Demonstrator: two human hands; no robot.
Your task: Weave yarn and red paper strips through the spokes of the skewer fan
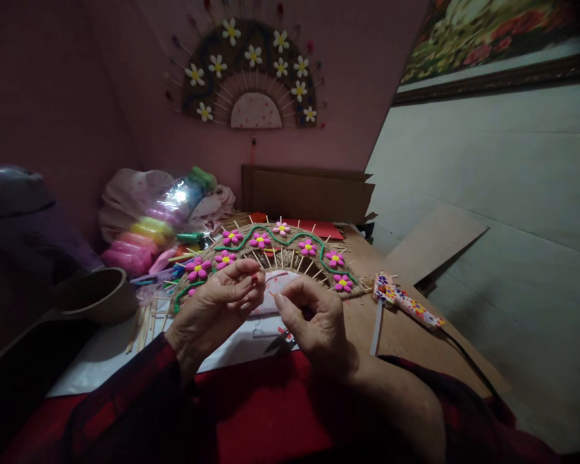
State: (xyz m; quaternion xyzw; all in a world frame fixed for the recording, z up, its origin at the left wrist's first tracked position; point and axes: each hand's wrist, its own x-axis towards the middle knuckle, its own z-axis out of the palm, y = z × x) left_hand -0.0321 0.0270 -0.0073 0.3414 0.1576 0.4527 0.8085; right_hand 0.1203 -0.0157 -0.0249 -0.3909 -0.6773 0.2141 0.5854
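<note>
My left hand (225, 298) is pinched shut on a tiny red bead held at its fingertips. My right hand (312, 316) is also closed, its thumb and forefinger pinching a thin wooden stick that points toward the bead. Both hands hover just in front of a half-round woven fan (275, 254) with wooden spokes, pink flowers and a green wavy cord. The fan lies flat on the table (406, 328).
A patterned glue gun (406, 301) with a white glue stick lies right of the fan. A bag of coloured clay (154, 232) and a bowl (99, 293) sit at left. Cardboard (309, 190) leans on the wall under a finished fan (251, 74).
</note>
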